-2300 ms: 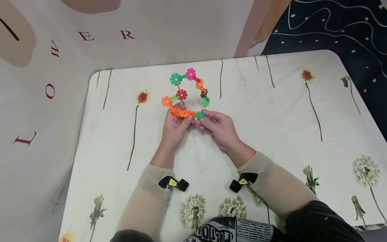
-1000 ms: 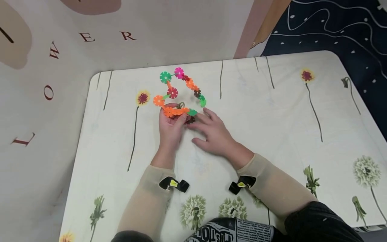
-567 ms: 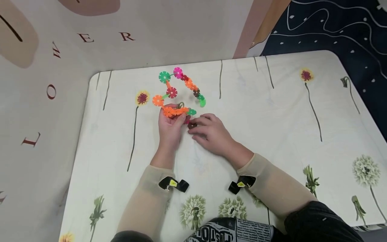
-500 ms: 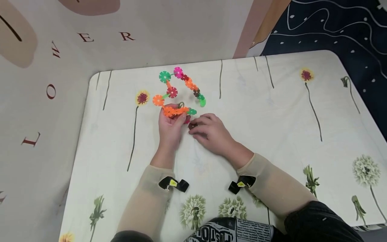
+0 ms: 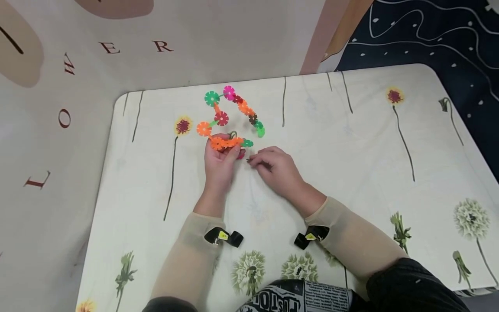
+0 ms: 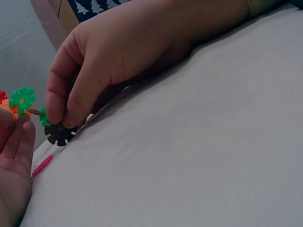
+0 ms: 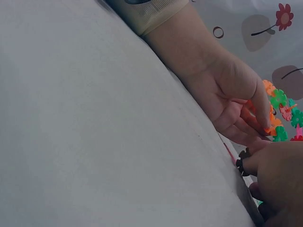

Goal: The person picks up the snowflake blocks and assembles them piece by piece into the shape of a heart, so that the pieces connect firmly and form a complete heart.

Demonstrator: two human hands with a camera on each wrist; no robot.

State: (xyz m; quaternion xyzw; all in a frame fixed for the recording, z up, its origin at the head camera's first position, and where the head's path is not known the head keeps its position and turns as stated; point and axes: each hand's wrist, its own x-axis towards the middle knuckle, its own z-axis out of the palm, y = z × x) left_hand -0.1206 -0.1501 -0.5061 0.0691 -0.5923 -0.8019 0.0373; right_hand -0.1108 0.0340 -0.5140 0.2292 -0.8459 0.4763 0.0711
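My left hand [image 5: 221, 167] holds a chain of plastic snowflake discs [image 5: 228, 143] between thumb and fingers, at its orange stretch. The chain curves away in an open loop, one end a green disc [image 5: 247, 144], the other a light green disc [image 5: 260, 131]. Just right of it, my right hand [image 5: 278, 169] pinches a dark brown snowflake disc [image 6: 60, 135] between thumb and forefinger. That disc is edge-on in the head view, while its notched rim shows in the left wrist view. A loose pink disc [image 6: 42, 165] lies on the table beside the left hand's fingers, partly hidden from above.
The table has a white cloth [image 5: 351, 164] printed with flowers and stems. A wall with printed letters [image 5: 161, 46] rises behind it and along the left side. Dark patterned fabric [image 5: 429, 39] hangs at the back right.
The right hand has left the chain's green end, moved down to the dark brown disc near the left fingers and now pinches it. The left hand has shifted slightly left with the chain.
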